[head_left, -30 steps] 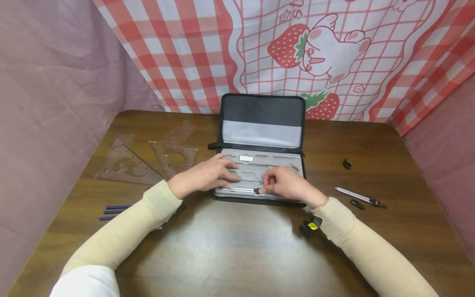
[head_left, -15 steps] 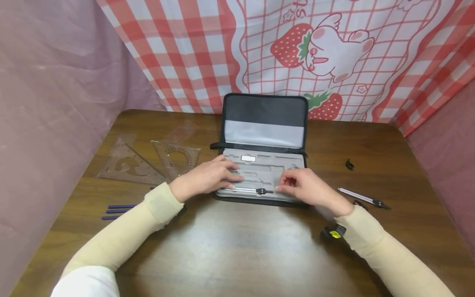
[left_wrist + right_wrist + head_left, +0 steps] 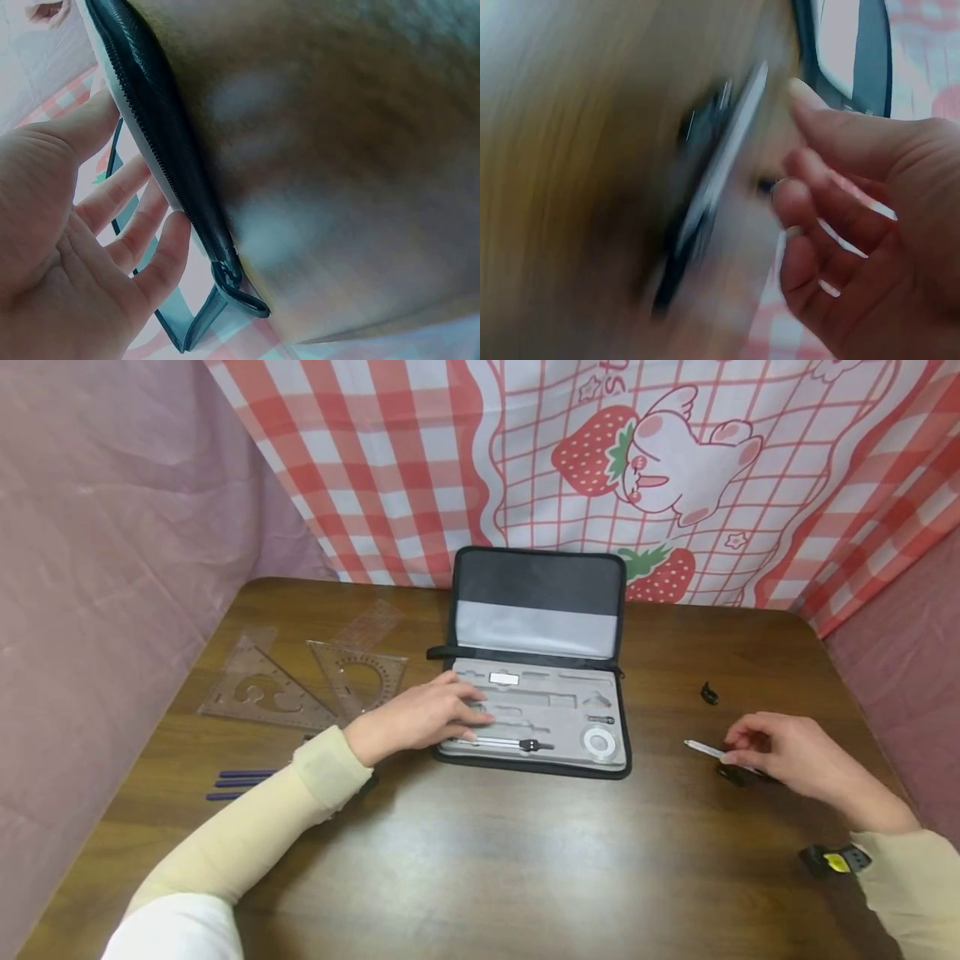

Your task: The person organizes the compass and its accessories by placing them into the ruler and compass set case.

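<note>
A black zip case [image 3: 628, 727] lies unfolded, its grey tray [image 3: 558, 727] facing up. My left hand [image 3: 423, 714] rests on the tray's left side with fingers spread; the left wrist view shows these fingers [image 3: 169, 247] at the zip edge. Close by its thumb, a silver compass [image 3: 525, 744] with a black head lies in the front slot. Over at the right, my right hand [image 3: 802, 760] hovers above a second compass [image 3: 701, 747] on the table. Its fingers [image 3: 799, 270] are loosely curled, with a visible gap to that blurred compass [image 3: 724, 161].
The tray also bears a white ring [image 3: 599, 742], a white eraser-like block [image 3: 503, 678] and a small dark cylinder [image 3: 599, 720]. Transparent set squares [image 3: 262, 689] and several blue sticks [image 3: 243, 783] lie left. Small black pieces [image 3: 708, 694] lie right.
My right hand has left the compass in the tray and moved right, over the other compass. This uncovers the white ring. My left hand stays on the tray.
</note>
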A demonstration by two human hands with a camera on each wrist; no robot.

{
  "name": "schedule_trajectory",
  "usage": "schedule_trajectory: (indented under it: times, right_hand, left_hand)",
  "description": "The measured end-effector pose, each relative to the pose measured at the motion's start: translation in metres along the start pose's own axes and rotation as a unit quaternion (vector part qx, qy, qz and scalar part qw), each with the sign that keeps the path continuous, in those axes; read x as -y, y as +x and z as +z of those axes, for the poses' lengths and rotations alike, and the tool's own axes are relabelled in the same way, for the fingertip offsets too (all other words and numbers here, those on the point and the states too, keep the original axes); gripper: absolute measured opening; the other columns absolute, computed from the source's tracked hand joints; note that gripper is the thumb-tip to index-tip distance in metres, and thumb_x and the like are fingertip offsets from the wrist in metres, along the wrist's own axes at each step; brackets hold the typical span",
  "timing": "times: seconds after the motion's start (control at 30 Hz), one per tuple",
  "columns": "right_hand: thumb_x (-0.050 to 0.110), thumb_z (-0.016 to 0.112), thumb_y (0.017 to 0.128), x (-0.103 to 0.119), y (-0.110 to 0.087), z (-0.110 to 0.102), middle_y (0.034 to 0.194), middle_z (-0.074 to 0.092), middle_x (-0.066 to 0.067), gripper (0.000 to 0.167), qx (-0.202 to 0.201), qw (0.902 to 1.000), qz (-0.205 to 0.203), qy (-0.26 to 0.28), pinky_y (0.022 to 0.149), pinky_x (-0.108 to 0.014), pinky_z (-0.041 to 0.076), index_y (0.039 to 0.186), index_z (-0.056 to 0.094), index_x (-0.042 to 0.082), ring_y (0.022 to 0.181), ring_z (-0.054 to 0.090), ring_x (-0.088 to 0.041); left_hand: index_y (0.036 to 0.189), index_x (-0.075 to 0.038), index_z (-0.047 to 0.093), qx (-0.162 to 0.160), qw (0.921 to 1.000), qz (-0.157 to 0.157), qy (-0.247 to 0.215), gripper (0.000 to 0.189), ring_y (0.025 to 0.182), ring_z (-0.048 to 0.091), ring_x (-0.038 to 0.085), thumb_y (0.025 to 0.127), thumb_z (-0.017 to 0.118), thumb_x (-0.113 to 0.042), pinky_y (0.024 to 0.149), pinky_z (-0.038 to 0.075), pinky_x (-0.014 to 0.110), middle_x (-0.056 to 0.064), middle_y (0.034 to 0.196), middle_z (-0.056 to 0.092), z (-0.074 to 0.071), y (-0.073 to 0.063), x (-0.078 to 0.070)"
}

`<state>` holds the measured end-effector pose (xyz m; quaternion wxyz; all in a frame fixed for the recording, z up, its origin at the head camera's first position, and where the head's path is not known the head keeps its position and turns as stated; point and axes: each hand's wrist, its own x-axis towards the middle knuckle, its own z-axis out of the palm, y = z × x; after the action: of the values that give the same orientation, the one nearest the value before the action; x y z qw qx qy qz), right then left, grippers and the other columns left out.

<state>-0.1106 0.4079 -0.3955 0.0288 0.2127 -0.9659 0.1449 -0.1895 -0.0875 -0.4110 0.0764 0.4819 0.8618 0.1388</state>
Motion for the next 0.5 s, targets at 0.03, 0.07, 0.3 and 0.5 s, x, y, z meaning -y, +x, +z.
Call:
schedule_trajectory:
  times: [0.03,0.07,0.3,0.5]
  right_hand:
    - [0.011,0.089,0.07,-0.008,-0.005,-0.002,0.075,0.056,0.013,0.025,0.0,0.9999,0.009,-0.011,0.056,-0.025,0.042,0.084,0.069,0.016,0.067,0.049,0.002]
    - [0.013,0.09,0.069,-0.015,-0.009,-0.003,0.076,0.057,0.013,0.025,0.003,0.9997,0.019,-0.018,0.057,-0.026,0.043,0.085,0.07,0.015,0.067,0.05,0.002]
    - [0.025,0.09,0.071,-0.035,-0.027,0.0,0.08,0.058,0.011,0.029,0.058,0.9958,0.071,-0.01,0.06,-0.027,0.043,0.088,0.07,0.013,0.071,0.05,0.003]
    - [0.016,0.089,0.071,-0.034,-0.027,0.004,0.073,0.053,0.016,0.025,0.029,0.9986,0.041,-0.017,0.057,-0.026,0.04,0.078,0.065,0.019,0.066,0.044,0.005]
  left_hand:
    - [0.132,-0.024,0.066,-0.001,1.0,-0.001,0.0,0.038,0.123,0.046,0.024,0.094,0.07,-0.029,0.096,0.046,0.039,0.005,0.139,0.057,0.0,0.0,0.0]
    - [0.132,-0.024,0.066,-0.001,1.0,-0.002,0.001,0.039,0.123,0.046,0.023,0.094,0.07,-0.029,0.096,0.046,0.038,0.005,0.139,0.057,-0.001,0.0,0.0]
    - [0.132,-0.025,0.066,0.004,1.0,-0.003,0.007,0.039,0.122,0.047,0.022,0.094,0.07,-0.029,0.096,0.046,0.037,0.004,0.139,0.057,0.0,0.0,-0.002]
    - [0.132,-0.024,0.066,0.003,1.0,-0.003,0.002,0.039,0.122,0.047,0.022,0.094,0.071,-0.028,0.097,0.045,0.037,0.004,0.138,0.058,-0.001,-0.001,-0.003]
